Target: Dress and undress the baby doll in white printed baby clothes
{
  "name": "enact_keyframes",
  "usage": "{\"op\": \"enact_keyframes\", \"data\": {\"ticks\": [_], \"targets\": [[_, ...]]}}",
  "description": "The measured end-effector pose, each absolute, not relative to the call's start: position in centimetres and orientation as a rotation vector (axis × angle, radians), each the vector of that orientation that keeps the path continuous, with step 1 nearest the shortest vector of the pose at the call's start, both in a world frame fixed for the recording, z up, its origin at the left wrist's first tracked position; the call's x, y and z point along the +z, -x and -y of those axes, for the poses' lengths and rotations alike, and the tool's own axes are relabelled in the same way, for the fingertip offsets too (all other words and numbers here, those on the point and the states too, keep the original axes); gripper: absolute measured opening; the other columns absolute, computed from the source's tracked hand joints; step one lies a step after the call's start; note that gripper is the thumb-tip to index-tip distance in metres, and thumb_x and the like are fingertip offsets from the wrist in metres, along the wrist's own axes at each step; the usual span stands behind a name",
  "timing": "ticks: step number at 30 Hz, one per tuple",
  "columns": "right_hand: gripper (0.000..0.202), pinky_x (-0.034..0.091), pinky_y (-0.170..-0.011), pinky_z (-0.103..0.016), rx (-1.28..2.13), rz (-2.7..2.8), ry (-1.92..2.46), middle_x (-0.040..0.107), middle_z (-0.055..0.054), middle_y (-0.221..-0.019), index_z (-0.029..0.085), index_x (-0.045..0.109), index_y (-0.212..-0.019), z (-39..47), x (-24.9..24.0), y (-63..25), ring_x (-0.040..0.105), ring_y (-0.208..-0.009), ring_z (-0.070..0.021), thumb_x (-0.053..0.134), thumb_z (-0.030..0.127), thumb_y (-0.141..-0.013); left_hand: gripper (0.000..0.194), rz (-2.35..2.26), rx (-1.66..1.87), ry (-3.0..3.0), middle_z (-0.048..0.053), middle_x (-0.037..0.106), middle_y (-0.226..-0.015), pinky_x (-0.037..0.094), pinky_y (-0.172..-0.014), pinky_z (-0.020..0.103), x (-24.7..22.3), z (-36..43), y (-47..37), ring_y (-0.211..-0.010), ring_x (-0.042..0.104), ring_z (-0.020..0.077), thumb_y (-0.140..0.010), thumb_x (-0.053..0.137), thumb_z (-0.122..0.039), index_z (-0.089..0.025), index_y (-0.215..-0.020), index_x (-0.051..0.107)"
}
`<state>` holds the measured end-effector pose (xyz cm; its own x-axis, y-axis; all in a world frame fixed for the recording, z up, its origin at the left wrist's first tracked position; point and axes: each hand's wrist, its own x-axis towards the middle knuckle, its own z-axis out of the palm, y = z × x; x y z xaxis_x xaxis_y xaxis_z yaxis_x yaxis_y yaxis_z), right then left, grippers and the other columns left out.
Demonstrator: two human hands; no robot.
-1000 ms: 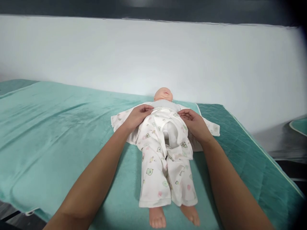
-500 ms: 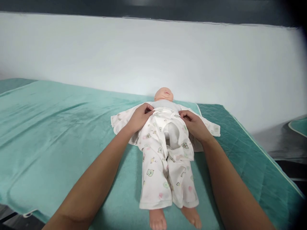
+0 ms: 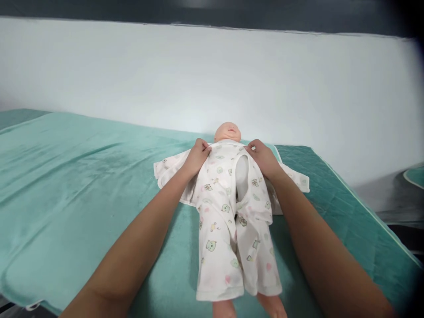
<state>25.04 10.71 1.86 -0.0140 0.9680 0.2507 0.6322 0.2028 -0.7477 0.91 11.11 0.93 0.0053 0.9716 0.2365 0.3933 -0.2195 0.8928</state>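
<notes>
— What are the fingers (image 3: 204,149) doing?

— Both sets are closing on the top hem of the printed trousers (image 3: 228,221), the left hand (image 3: 196,158) and right hand (image 3: 263,159) pinching it at the baby doll (image 3: 227,131)'s chest.

— How far along is it looking?

— Legs are covered, feet are poking out; the front gap is gaping open, and the opened shirt (image 3: 165,170) is lying spread underneath, unfastened.

— Anything crowding them?

— Only the green padded mat (image 3: 82,176) and white wall (image 3: 212,79); nothing is getting in the way.

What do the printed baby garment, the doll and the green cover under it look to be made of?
The white printed garment looks like thin, soft matte cotton knit: it creases and drapes where both hands pinch it. The baby doll seems to be smooth moulded vinyl or plastic with a slight sheen, though which is unclear. The teal cover looks plush, perhaps velour, with shaded nap; its right part is quilted.
</notes>
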Motion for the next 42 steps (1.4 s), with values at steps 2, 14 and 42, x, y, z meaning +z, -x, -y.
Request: {"op": "enact_keyframes", "data": {"ticks": [2, 14, 42], "targets": [[0.025, 0.035, -0.060, -0.031, 0.661, 1.690, 1.456, 0.060, 0.000, -0.067, 0.025, 0.055, -0.082, -11.0, 1.4, -25.1, 0.051, -0.064, -0.0184, 0.056, 0.049, -0.087, 0.007, -1.420, 1.195, -1.692, -0.002, 0.054, -0.073, 0.035, -0.067, 0.030, 0.8, -10.9, -1.0, -0.071, 0.050, 0.0159, -0.089, 0.053, -0.025, -0.023, -0.088, 0.046], [0.023, 0.037, -0.058, -0.024, 1.236, 1.562, 1.135, 0.059, 0.002, -0.076, 0.022, 0.063, -0.089, -8.6, 0.5, -27.0, 0.049, -0.065, -0.0122, 0.069, 0.043, -0.081, 0.021, -1.424, 1.287, -2.257, 0.008, 0.064, -0.110, 0.047, -0.094, 0.035, 0.9, -9.8, -1.1, -0.104, 0.058, 0.0203, -0.089, 0.050, -0.014, -0.020, -0.104, 0.064], [0.022, 0.039, -0.070, -0.031, 0.553, 1.587, 1.371, 0.062, 0.000, -0.074, 0.023, 0.059, -0.078, -10.0, 0.1, -25.3, 0.053, -0.072, -0.0177, 0.061, 0.044, -0.082, 0.004, -1.799, 1.118, -1.937, 0.005, 0.064, -0.083, 0.041, -0.072, 0.033, 2.1, -12.2, -1.3, -0.075, 0.056, 0.0200, -0.093, 0.047, -0.025, -0.022, -0.090, 0.047]]}}
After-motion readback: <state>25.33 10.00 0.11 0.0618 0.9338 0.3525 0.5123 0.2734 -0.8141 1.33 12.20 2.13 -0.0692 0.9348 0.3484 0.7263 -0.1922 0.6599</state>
